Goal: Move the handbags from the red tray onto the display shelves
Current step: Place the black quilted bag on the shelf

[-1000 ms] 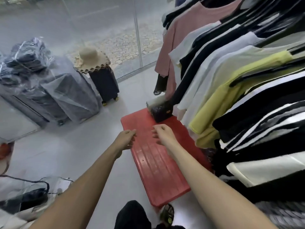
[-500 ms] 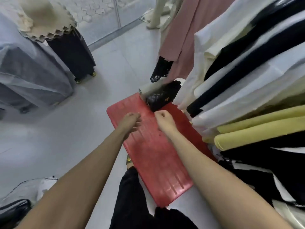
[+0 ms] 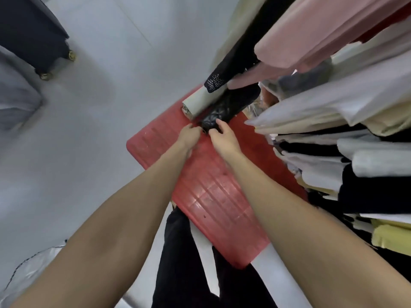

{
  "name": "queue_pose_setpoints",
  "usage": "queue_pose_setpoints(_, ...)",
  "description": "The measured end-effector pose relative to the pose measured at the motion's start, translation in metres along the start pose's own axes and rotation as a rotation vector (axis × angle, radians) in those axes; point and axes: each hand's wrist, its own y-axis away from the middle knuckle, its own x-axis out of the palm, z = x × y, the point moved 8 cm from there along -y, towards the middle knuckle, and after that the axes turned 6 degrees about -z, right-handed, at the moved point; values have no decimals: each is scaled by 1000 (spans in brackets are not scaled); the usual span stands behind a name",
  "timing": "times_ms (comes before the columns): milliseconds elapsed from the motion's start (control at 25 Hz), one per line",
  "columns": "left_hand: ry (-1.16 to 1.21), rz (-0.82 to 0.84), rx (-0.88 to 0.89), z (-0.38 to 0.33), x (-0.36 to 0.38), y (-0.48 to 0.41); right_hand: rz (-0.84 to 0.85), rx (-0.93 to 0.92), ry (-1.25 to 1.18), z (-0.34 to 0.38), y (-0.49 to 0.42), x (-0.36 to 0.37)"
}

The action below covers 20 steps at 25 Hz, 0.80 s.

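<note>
The black quilted leather handbag lies at the far end of the red ribbed plastic tray, just beside a cream cylindrical bag and partly under the hanging garments. The right hand has its grip on the handbag's near end, thumb on top and fingers curled round the edge. The left hand touches the near corner with its fingers curled; whether its grip has hold of anything is hidden. The tray sits on the pale floor, well apart from a dark wheeled suitcase.
</note>
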Motion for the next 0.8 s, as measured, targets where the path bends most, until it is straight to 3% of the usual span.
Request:
queue_pose_setpoints(240, -76, -53, -26, -7, -3, -25, 6, -13, 152, 6, -10, 13)
queue_pose_setpoints(800, -125, 21, -91, 17, -12, -20, 43, -26, 189, -3, 5, 27)
